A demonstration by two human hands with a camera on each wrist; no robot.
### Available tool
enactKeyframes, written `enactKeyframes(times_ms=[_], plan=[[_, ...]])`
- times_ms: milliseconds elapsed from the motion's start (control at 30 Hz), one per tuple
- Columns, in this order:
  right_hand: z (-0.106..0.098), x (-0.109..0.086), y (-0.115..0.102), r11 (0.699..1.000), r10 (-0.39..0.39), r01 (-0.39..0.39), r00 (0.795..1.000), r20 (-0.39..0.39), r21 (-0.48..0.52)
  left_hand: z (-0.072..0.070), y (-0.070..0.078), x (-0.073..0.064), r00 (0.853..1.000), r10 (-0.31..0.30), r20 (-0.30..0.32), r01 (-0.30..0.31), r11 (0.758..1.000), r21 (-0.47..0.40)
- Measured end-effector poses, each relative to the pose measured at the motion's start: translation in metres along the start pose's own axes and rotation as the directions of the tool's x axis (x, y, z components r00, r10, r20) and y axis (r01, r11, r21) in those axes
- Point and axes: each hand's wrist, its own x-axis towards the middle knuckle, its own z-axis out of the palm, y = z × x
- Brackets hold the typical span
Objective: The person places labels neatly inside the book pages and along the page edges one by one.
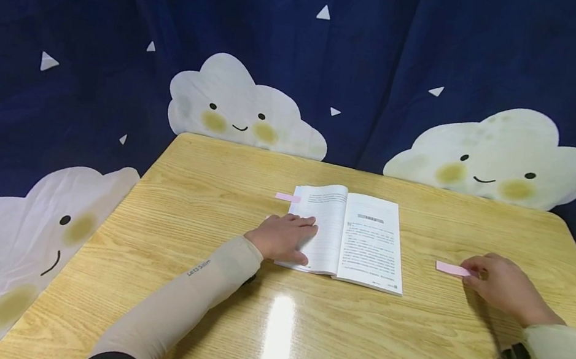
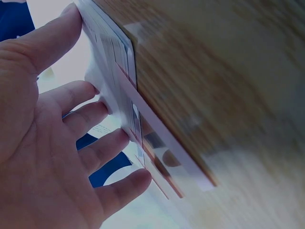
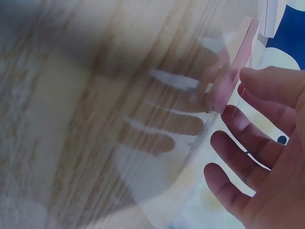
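An open book [image 1: 372,242] with printed pages lies on the wooden table. My left hand [image 1: 283,238] rests on its left page, fingers fairly straight and spread, as the left wrist view also shows. A pink sticky strip [image 1: 288,197] juts out past the left page's edge, above that hand. In the left wrist view, the pink strip [image 2: 164,131] reaches out over the wood, with thinner pink edges beside it. Off to the right of the book, my right hand [image 1: 503,286] pinches the near end of a pink sticky-note pad [image 1: 451,269] between thumb and forefinger; its other fingers are loosely bent.
The glossy wooden table [image 1: 200,315] reflects a bright light streak near its front. Behind it hangs a dark blue curtain [image 1: 299,32] with smiling white clouds. A pale sleeve covers each forearm, and a dark band [image 1: 516,357] sits at the right wrist.
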Motion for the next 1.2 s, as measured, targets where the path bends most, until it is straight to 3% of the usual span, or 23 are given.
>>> enactKeyframes(times_ms=[933, 1200], plan=[[-0.0012, 0.0055, 0.0016, 0.998, 0.055, -0.057, 0.997, 0.053, 0.035, 0.0021, -0.0017, 0.0004, 1.0, -0.003, -0.008, 0.003, 1.0, -0.019], [-0.0068, 0.0065, -0.001, 0.989, 0.107, -0.121, 0.984, 0.146, 0.088, 0.0026, -0.002, 0.0005, 1.0, -0.001, -0.014, 0.0, 1.0, -0.028]])
